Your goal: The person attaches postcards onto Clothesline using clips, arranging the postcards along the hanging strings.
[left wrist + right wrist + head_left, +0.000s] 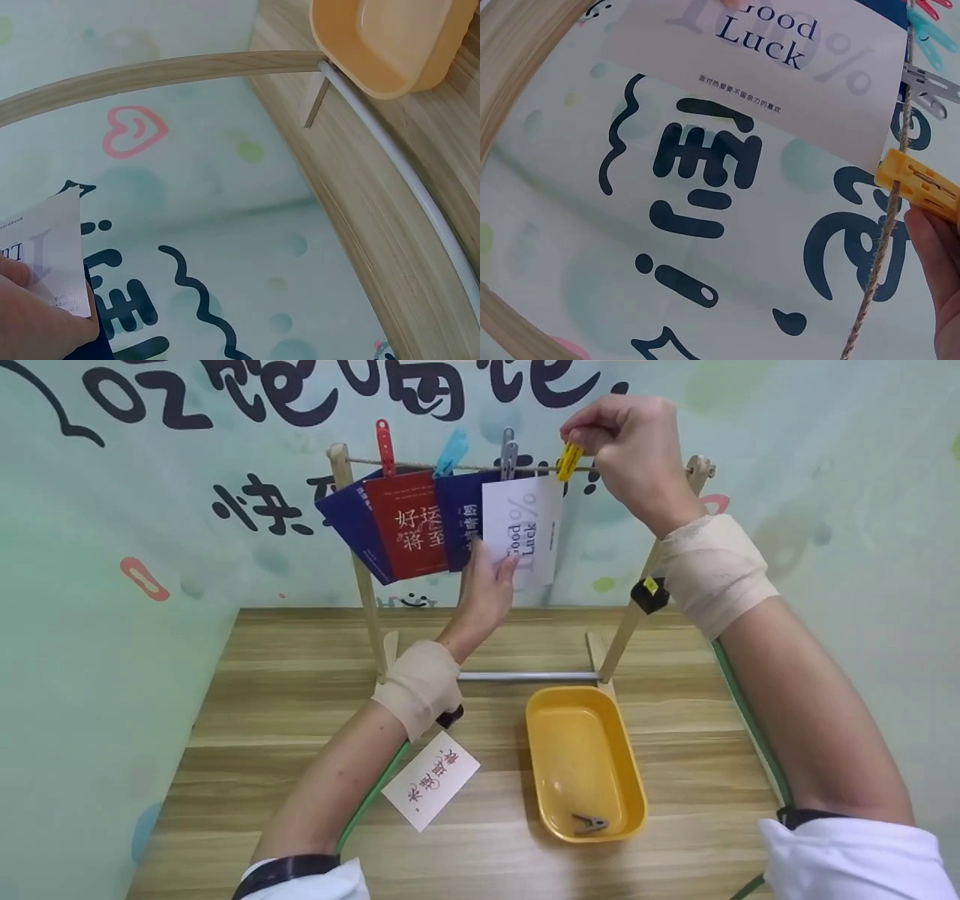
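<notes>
My left hand [484, 598] pinches the lower part of a white "Good Luck" card [536, 514] that is held up against the rope [877, 274]. With thumb and fingers, my right hand [639, 454] grips a yellow clothespin [570, 461]; in the right wrist view the clothespin's tip is over the rope, right at the card's corner. Left of the card, a red clothespin [385, 446], a blue clothespin [451, 454] and a grey clothespin [509, 457] sit along the rope. Beneath them hang a red card [412, 514] and dark blue cards [352, 521], partly overlapping.
A wooden frame [364, 585] carries the rope, with a metal bar [525, 676] near its base. On the table lies a white card with red writing [433, 781]. The yellow tray [534, 750] contains a grey clothespin [590, 823]. A printed wall [187, 547] stands behind.
</notes>
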A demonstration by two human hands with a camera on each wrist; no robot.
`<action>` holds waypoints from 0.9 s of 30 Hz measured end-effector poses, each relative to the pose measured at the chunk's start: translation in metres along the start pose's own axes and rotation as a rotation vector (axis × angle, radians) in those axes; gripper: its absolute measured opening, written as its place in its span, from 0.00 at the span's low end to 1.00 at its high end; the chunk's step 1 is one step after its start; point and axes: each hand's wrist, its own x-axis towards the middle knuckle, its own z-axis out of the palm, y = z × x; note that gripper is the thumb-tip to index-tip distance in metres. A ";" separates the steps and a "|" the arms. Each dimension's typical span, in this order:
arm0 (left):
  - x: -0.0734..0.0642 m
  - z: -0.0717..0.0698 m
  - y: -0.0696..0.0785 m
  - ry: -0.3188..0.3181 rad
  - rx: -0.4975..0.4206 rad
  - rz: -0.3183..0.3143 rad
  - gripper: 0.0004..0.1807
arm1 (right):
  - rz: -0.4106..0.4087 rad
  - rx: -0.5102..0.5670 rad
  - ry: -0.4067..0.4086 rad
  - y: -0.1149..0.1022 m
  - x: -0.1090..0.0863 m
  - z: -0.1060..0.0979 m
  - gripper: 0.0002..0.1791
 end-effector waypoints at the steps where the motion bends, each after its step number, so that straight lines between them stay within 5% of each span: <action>1: 0.000 0.000 0.000 -0.003 0.006 0.000 0.23 | 0.010 0.004 -0.010 0.001 0.001 0.001 0.11; 7: 0.000 0.003 0.002 -0.053 0.020 -0.013 0.25 | 0.081 0.045 -0.086 0.007 0.003 0.001 0.12; 15: -0.001 0.003 -0.001 -0.044 -0.032 -0.013 0.24 | 0.087 -0.027 -0.229 0.010 -0.001 0.004 0.19; 27: -0.004 -0.003 -0.007 -0.013 -0.051 -0.021 0.24 | 0.119 0.040 -0.188 0.016 -0.006 0.010 0.22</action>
